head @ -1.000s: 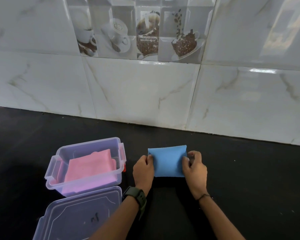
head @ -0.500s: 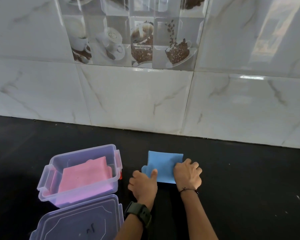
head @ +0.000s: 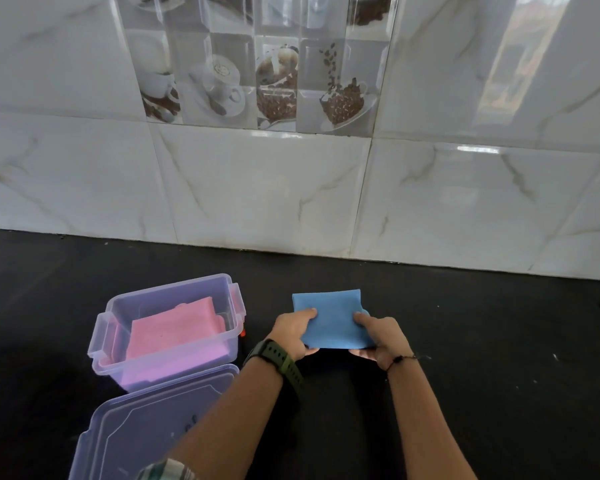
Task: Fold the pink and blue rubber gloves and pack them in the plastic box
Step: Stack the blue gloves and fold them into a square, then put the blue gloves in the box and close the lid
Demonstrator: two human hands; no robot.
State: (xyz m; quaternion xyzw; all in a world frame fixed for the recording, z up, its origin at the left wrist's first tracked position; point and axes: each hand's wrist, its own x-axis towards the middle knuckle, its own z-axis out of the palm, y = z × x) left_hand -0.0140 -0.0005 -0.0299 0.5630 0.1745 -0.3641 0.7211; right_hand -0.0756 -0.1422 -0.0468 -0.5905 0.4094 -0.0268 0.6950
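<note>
Marble-look wall tiles (head: 257, 188) are rising behind a dark counter (head: 499, 341), with a coffee-print panel (head: 257, 74) set high in the middle. At the left, the plastic box (head: 99, 336) is standing open with the folded pink glove (head: 174, 332) lying flat inside; its lid (head: 136, 424) is lying just near of it, partly under the left forearm. Right of the box, the left hand (head: 291, 332) and right hand (head: 381, 337) are holding the folded blue glove (head: 329, 320) at its near corners, fingers clamped on the rubber from both sides. Whether the glove is resting on the counter or lifted just off it, I cannot tell.

The fold looks finished, so the carry to the box is likely next. Keeping both pinches firm should stop the springy rubber from unfolding, and laying it flat over the pink one should leave room for the lid. Nothing is standing between glove and box except the box's right latch (head: 238, 306), which the glove should be lifted over.
</note>
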